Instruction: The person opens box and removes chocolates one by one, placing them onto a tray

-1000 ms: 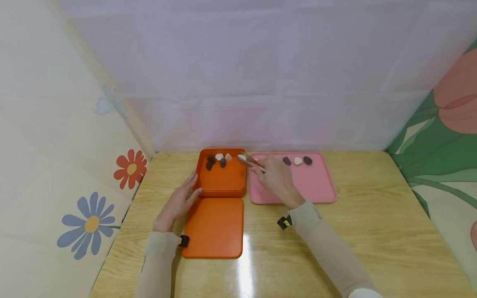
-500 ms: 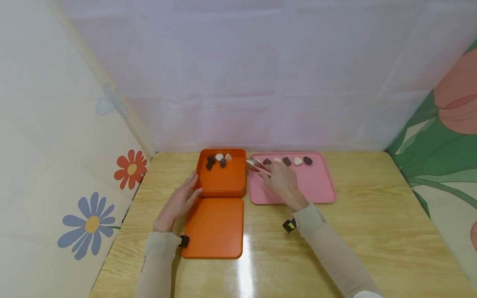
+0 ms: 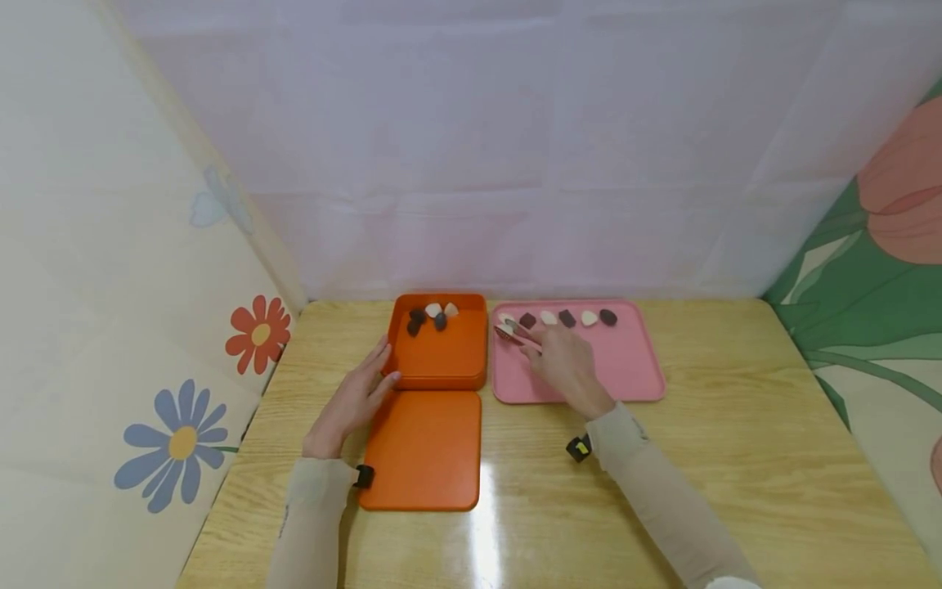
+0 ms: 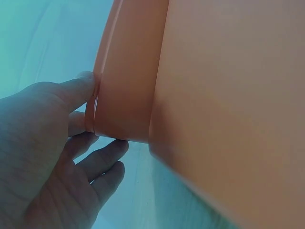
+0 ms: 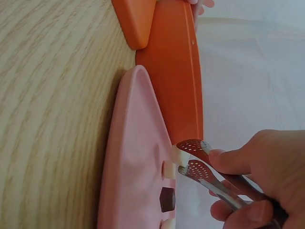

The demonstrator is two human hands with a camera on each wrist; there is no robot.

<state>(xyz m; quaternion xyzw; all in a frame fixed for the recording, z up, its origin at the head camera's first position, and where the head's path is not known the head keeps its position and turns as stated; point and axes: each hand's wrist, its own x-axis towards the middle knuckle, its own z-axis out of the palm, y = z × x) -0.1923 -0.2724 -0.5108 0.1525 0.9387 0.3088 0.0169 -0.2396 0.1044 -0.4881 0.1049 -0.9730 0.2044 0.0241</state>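
Observation:
My right hand (image 3: 565, 364) holds metal tongs (image 5: 209, 179) over the left end of the pink tray (image 3: 625, 376). A white stone (image 5: 180, 155) sits between the perforated tong tips, close above the tray. Below and beside it, white and dark stones lie in an alternating row along the tray's far side, among them a dark stone (image 3: 527, 321) and a white stone (image 3: 589, 318). My left hand (image 3: 349, 405) touches the near left corner of the orange box (image 3: 441, 382), its fingers loosely extended and its thumb (image 4: 78, 90) at the rim.
Several dark and light stones (image 3: 440, 321) are gathered at the far end inside the orange box. An orange lid (image 3: 423, 450) lies flat in front of the box on the wooden table (image 3: 559, 515). A fabric-covered wall (image 3: 530, 164) stands right behind the box and tray.
My right hand has carried the tongs and white stone rightward, from the box's right rim to over the tray's left end. The left hand stays where it was.

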